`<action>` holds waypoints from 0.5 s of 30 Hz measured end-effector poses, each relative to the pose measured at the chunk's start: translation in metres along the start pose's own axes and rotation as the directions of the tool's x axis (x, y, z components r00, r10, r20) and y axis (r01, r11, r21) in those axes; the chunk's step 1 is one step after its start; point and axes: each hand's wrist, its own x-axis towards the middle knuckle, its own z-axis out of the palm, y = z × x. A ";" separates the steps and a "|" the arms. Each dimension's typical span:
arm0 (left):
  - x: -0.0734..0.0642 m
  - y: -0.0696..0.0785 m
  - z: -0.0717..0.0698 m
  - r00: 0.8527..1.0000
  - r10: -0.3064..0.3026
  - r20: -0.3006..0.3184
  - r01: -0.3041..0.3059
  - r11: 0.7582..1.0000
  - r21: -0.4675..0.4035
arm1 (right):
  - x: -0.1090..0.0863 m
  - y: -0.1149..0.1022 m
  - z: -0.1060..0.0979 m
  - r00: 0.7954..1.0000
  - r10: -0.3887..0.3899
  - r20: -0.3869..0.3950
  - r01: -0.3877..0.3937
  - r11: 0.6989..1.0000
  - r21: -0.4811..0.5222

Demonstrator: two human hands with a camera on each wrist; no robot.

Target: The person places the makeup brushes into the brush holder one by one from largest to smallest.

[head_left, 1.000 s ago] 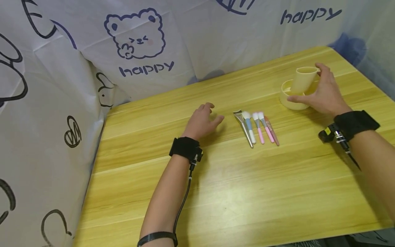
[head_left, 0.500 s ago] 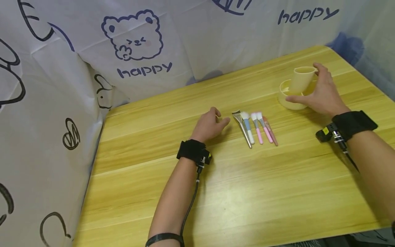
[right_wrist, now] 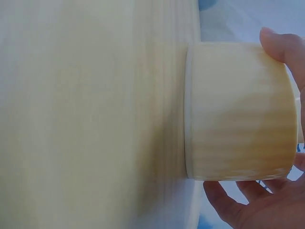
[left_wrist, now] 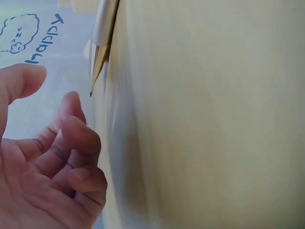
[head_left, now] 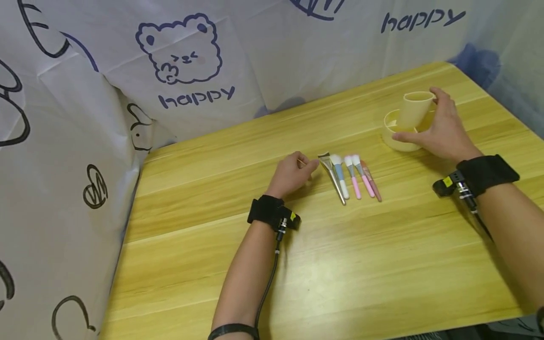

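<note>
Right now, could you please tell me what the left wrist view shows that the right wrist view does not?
Only the left wrist view shows the left hand, a brush and the bear drawing. Only the right wrist view shows the right hand gripping a cream tub from outside. Both show the wooden tabletop and the white cloth behind it.

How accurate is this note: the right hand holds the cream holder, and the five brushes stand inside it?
One part is wrong: the five brushes are not inside the cream holder; the head view shows them lying side by side on the table. The right hand does hold the holder.
</note>
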 end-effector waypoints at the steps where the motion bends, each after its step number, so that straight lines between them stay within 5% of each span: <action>1: 0.000 0.000 0.001 1.000 -0.001 0.000 0.001 1.000 -0.005 | 0.000 0.000 0.000 1.000 0.002 -0.001 -0.002 1.000 0.003; 15: 0.003 -0.001 0.009 0.998 -0.044 -0.049 0.039 0.993 -0.110 | -0.004 0.001 0.005 0.998 0.054 -0.023 -0.051 0.993 0.102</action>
